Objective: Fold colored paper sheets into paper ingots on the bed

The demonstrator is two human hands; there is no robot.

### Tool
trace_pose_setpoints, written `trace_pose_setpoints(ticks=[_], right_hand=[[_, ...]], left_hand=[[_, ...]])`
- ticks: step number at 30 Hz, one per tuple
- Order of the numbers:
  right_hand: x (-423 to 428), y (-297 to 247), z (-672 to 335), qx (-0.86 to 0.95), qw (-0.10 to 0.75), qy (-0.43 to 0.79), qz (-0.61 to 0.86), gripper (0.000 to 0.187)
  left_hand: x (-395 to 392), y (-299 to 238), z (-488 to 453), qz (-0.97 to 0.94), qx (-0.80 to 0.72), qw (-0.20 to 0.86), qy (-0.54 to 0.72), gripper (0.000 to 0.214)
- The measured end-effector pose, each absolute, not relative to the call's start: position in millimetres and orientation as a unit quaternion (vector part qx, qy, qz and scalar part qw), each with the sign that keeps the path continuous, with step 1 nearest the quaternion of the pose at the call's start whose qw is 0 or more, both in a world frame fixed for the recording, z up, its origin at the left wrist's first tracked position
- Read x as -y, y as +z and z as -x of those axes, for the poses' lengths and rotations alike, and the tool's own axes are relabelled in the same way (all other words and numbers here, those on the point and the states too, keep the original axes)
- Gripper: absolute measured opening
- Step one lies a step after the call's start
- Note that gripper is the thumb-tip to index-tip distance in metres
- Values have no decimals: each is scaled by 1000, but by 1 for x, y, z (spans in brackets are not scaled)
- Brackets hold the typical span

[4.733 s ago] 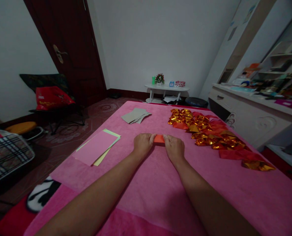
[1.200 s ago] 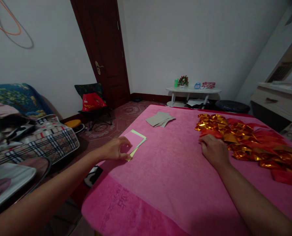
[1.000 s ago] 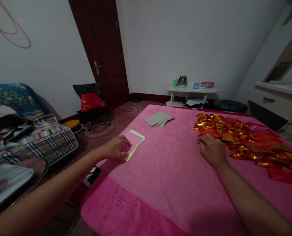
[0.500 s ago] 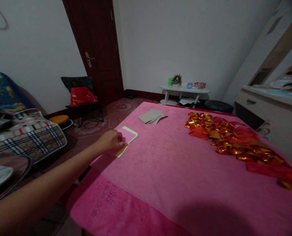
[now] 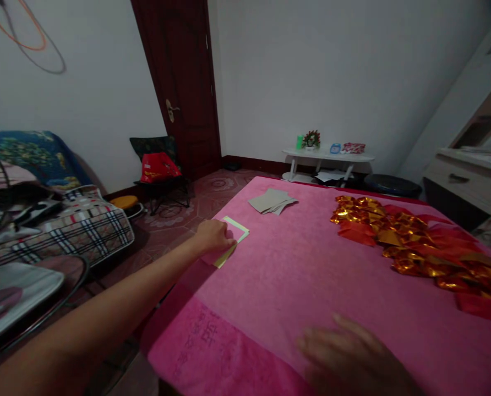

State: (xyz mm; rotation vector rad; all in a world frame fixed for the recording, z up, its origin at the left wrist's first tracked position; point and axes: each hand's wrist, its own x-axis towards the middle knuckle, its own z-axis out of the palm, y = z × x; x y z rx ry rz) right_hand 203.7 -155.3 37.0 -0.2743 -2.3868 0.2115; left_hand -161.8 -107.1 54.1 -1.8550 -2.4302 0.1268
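Note:
My left hand [image 5: 213, 237] is at the left edge of the table, over a small stack of pink paper sheets [image 5: 234, 233] with yellow and pale green edges. Its fingers are curled, with thumb and fingertips pinching at the top sheet. Smeared by motion, my right hand [image 5: 344, 352] hangs over the near part of the pink cloth [image 5: 295, 275]; whether it holds anything cannot be made out. Farther back lies a fanned pile of grey paper sheets [image 5: 272, 201], apart from both hands.
Folded gold and red foil pieces [image 5: 398, 231] lie in rows along the right side. Beyond the table stand a low white table [image 5: 328, 155], a dark round stool [image 5: 392, 185] and a folding chair with a red bag [image 5: 158, 168]. A glass-topped stand [image 5: 74, 269] is at left.
My right hand has come into view at the lower right. The view has turned a little to the left, while my left hand stays at the pink sheets.

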Motion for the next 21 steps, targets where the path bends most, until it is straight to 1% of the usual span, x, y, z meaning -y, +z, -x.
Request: trace_pose_setpoints(ticks=[3, 6, 8, 12, 15, 18, 21], right_hand=[[120, 47, -174, 928, 352, 58, 106, 18], [91, 42, -146, 920, 347, 79, 165, 16], [80, 29, -133, 918, 341, 100, 176, 16], [71, 6, -125, 913, 314, 165, 201, 17], [72, 2, -127, 909, 300, 199, 211, 18], [71, 3, -129, 896, 311, 233, 213, 18], [67, 1, -128, 854, 356, 292, 243, 16]], left_hand=[[101, 54, 153, 602, 795, 45, 58, 55], [96, 53, 142, 607, 791, 46, 60, 53], [93, 51, 136, 612, 788, 45, 60, 47], [89, 45, 130, 621, 781, 37, 61, 29], [90, 47, 132, 623, 779, 38, 58, 23], [91, 61, 137, 616, 785, 54, 39, 23], [87, 87, 138, 609, 789, 81, -6, 27]])
